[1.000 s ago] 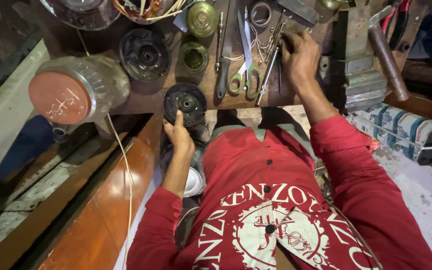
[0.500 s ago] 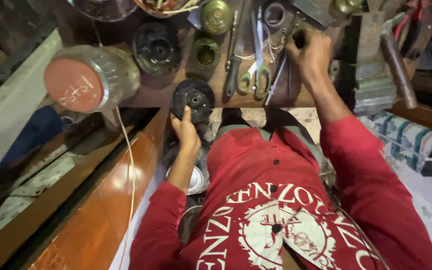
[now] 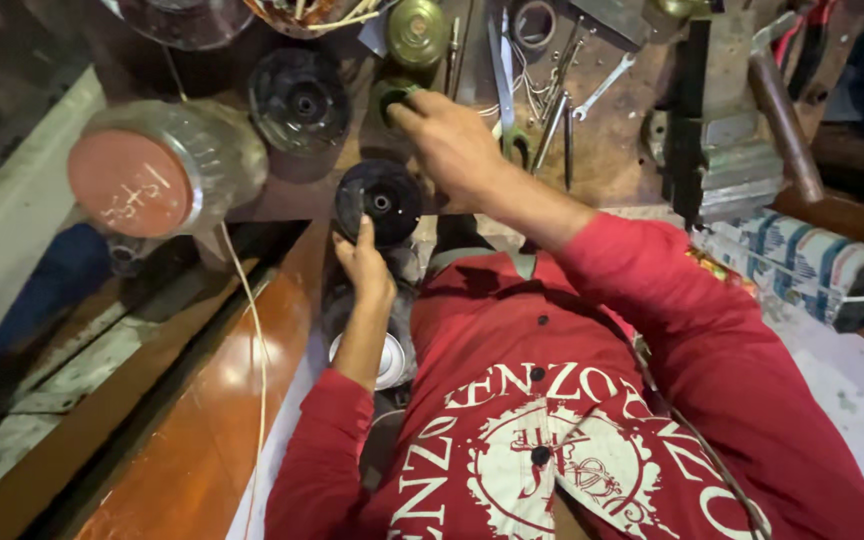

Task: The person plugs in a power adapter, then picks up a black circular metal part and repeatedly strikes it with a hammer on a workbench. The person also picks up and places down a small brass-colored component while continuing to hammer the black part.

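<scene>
A black round disc with a centre hole (image 3: 380, 200) stands at the near edge of the wooden workbench (image 3: 612, 165). My left hand (image 3: 362, 265) grips it from below, index finger laid up its face. My right hand (image 3: 452, 150) reaches across the bench, its fingertips pinched on the rim of a small dark green cup (image 3: 388, 95) just beyond the disc. My red printed shirt fills the lower part of the view.
A clear jar with a red lid (image 3: 157, 175) lies on its side at left. Another black round part (image 3: 297, 100), a brass cap (image 3: 417, 30), scissors (image 3: 505, 85), wrenches (image 3: 602, 85) and a metal vise (image 3: 727, 130) crowd the bench. A thin white cord (image 3: 252, 340) hangs down.
My right hand left the tools at the right and swung left to the green cup. My left hand stays on the black disc.
</scene>
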